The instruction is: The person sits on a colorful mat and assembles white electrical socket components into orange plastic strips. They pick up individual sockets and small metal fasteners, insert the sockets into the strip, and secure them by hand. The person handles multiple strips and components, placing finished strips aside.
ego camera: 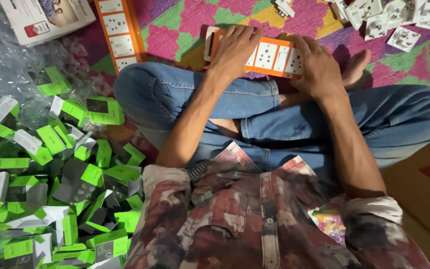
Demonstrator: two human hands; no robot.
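left hand (232, 47) + right hand (314, 67): both gripping one orange power strip (269, 55) | second strip (119, 30) apart | green cartons (70, 189): uncountable heap

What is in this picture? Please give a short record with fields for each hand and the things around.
left hand: lies on the left end of the orange board
right hand: grips the board's right end
board: orange, with white sockets, lying beyond the crossed legs
second board: on the mat, far left
green boxes: heaped at left
white sockets: loose, far right
plastic wrap: far left
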